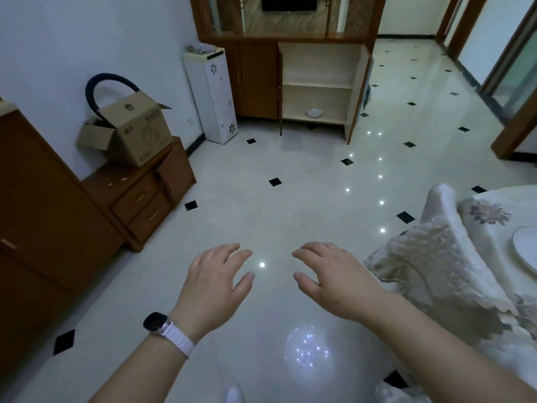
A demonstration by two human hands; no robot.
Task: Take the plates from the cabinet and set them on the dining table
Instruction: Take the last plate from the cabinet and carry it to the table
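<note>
One plate (526,249) already lies on the dining table (476,257), just inside its cloth-draped edge, so the task looks partly done. A white plate or small stack (314,113), too far off to count, sits on the bottom shelf of the open cabinet (318,85), near that shelf's front edge. The left hand (216,282) and right hand (331,282) hover over the floor, fingers relaxed and spread, holding nothing; another trip to the cabinet seems due.

One plate (314,113) lay in the cabinet (318,64) far ahead of the right hand (334,276); another plate (525,249) lay on the desk (479,257) to its right.
</note>
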